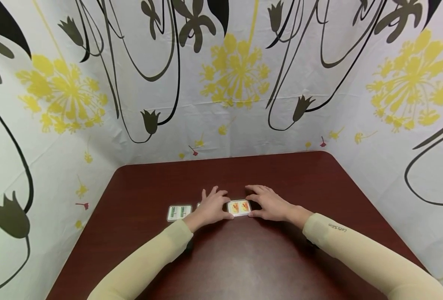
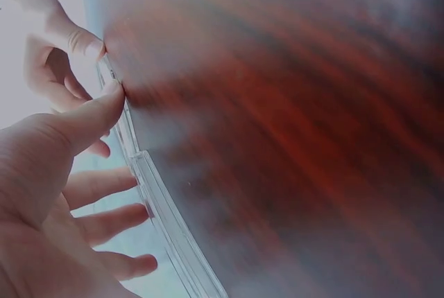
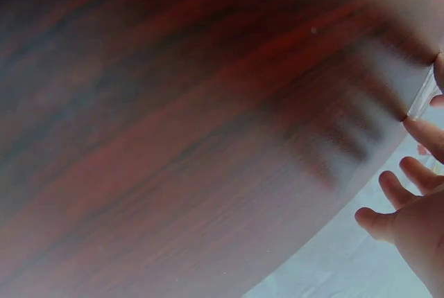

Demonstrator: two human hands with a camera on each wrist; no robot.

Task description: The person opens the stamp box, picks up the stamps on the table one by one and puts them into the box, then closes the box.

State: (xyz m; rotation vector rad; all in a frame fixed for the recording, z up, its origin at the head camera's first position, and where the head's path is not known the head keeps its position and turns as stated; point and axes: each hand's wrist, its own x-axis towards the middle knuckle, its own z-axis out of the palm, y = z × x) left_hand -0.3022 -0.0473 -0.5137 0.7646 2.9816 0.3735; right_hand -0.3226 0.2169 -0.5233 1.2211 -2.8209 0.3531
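Note:
A flat clear plastic case with two orange pictures (image 1: 239, 207) lies on the table between both hands. My left hand (image 1: 212, 207) holds its left end, thumb at the near edge and index finger toward the far edge. At the other end, my right hand (image 1: 269, 204) grips it likewise with thumb and index finger. In the left wrist view, the left thumb (image 2: 104, 107) presses the case's edge beside a second clear case (image 2: 177, 232), which lies under the spread left fingers. The right fingers (image 3: 399, 190) besides the gripping ones are spread apart in the right wrist view.
Left of the hands lies a clear case with green pictures (image 1: 179, 213). The dark red-brown table (image 1: 221, 258) has rounded far corners. Behind it and along both sides hangs a white sheet (image 1: 221, 137) printed with flowers.

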